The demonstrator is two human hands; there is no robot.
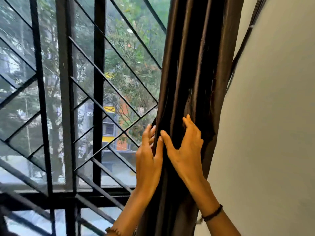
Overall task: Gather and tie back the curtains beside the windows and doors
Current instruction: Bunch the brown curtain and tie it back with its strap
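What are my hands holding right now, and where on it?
Both hold the dark curtain: the left hand grips its window-side edge, and the right hand clasps the front folds.

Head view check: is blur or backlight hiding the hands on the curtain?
Head view: the window grille at left is motion-smeared; the curtain folds go nearly black against the daylight; the left hand and right hand look sharp and evenly lit.

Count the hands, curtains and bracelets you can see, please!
Hands: 2, the left hand and the right hand.
Curtains: 1, the dark curtain.
Bracelets: 2, the right-wrist bracelet and the left-wrist bracelet.
Total: 5.
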